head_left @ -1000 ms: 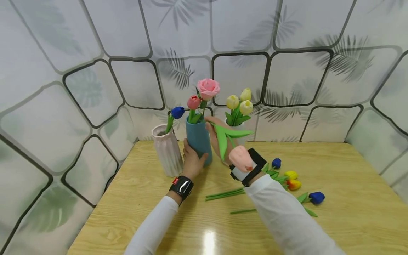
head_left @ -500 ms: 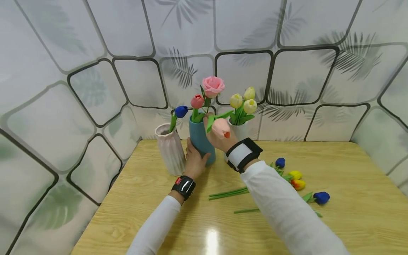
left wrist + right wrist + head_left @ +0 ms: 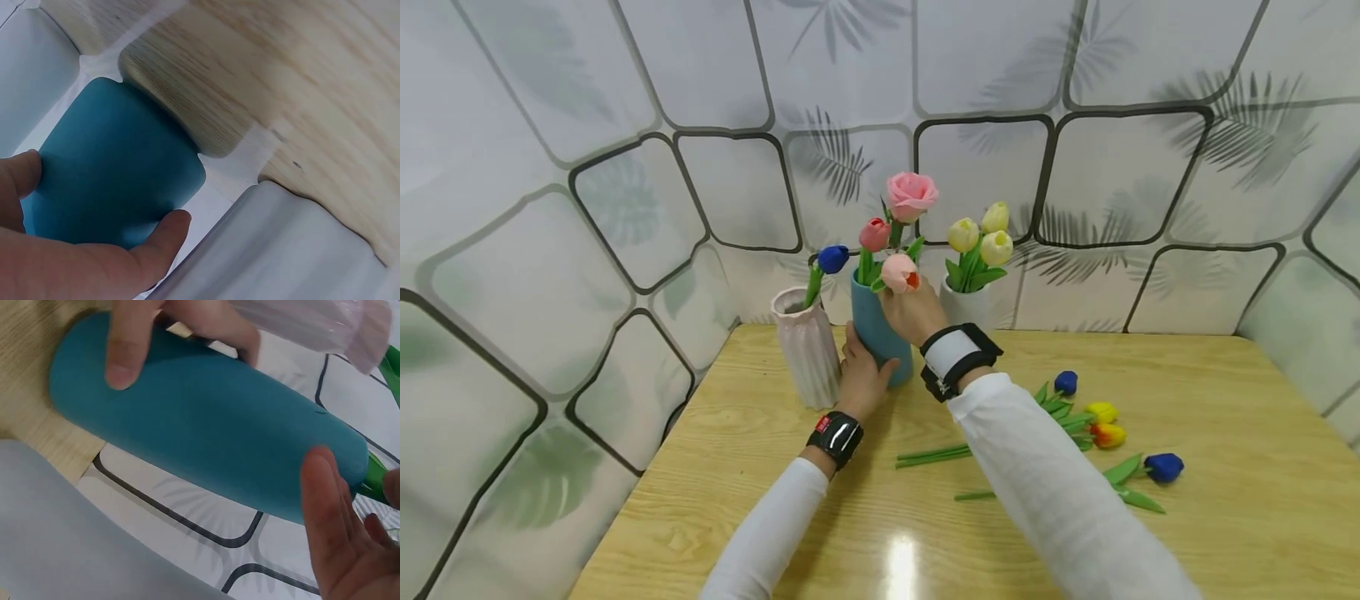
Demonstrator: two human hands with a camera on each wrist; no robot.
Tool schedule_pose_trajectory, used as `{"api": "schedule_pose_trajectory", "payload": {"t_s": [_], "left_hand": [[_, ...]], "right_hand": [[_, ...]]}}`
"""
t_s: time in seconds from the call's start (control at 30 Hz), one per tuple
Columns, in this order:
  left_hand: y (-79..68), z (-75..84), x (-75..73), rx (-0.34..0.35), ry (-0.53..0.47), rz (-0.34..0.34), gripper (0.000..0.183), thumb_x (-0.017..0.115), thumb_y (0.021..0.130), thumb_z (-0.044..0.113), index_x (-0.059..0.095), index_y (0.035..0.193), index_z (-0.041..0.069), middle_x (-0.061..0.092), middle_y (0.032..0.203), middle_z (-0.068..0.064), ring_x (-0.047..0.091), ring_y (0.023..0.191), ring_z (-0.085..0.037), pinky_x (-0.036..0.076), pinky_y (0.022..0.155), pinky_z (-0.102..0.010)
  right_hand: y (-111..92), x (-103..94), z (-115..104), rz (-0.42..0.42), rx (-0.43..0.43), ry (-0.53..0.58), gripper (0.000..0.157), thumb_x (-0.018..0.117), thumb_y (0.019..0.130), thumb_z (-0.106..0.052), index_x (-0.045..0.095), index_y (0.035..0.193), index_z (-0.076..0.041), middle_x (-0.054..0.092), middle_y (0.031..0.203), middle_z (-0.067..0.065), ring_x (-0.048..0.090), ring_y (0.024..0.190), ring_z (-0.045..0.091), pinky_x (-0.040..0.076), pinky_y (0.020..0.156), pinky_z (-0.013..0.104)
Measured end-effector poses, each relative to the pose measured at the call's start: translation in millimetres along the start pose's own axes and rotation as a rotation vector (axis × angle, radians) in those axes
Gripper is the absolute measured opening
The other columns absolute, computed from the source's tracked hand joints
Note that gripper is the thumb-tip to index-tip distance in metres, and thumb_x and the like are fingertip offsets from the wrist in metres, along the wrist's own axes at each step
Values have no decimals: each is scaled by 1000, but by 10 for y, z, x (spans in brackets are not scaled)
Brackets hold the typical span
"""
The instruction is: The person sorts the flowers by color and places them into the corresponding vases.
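Note:
My left hand (image 3: pixel 862 383) grips the lower part of a blue vase (image 3: pixel 874 312), its fingers spread round the wall (image 3: pixel 119 162). At the vase's mouth my right hand (image 3: pixel 915 312) pinches a pale pink tulip (image 3: pixel 898 273) close under its flower head. That stem is mostly hidden by the hand and vase; a bit of green stem (image 3: pixel 375 475) shows at the rim in the right wrist view. A coral tulip (image 3: pixel 874 235) and a pink rose (image 3: pixel 912 197) stand in the same vase.
A ribbed pinkish vase (image 3: pixel 808 354) with one blue tulip (image 3: pixel 832 259) stands close on the left. A white vase (image 3: pixel 966 307) of cream tulips (image 3: pixel 996 248) is behind my right hand. Loose yellow, orange and blue tulips (image 3: pixel 1164 468) lie on the wooden table (image 3: pixel 1247 408) at right.
My right hand has moved left to the blue vase's mouth. The pale pink tulip, earlier hanging flower-down over the wrist, now has its flower above the rim. My left hand stays on the vase.

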State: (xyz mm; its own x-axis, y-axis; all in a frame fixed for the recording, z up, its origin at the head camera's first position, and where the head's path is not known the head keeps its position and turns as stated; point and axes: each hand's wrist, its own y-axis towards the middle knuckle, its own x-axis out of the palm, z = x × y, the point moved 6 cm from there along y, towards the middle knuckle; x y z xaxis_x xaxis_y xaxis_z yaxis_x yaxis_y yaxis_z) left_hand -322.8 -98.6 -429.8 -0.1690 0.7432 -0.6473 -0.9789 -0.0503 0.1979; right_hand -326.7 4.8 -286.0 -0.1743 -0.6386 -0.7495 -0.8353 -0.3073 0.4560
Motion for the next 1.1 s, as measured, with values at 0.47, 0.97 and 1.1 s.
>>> {"api": "schedule_pose_trajectory", "payload": {"t_s": [0.47, 0.97, 1.1], "left_hand": [[-6, 16, 36, 33, -4, 4, 96, 65, 97, 30, -3, 156, -3, 23, 149, -37, 40, 125, -58, 37, 103, -61], [-66, -91, 74, -39, -22, -127, 87, 58, 99, 19, -6, 153, -6, 22, 143, -45, 50, 114, -56, 47, 90, -57], [-160, -110, 4, -75, -21, -265, 85, 54, 98, 15, -6, 152, -10, 22, 143, -49, 53, 112, -54, 48, 86, -55]], "right_hand": [[-210, 26, 166, 125, 128, 343, 33, 49, 102, -7, 59, 132, 1, 70, 80, 18, 63, 53, 18, 46, 50, 28], [-977, 251, 512, -52, 124, 361, 29, 50, 98, -3, 64, 123, 5, 71, 86, 16, 62, 56, 17, 49, 52, 30], [-1293, 252, 581, -132, 150, 324, 25, 52, 100, -7, 68, 116, 4, 70, 87, 11, 59, 60, 10, 50, 55, 28]]}}
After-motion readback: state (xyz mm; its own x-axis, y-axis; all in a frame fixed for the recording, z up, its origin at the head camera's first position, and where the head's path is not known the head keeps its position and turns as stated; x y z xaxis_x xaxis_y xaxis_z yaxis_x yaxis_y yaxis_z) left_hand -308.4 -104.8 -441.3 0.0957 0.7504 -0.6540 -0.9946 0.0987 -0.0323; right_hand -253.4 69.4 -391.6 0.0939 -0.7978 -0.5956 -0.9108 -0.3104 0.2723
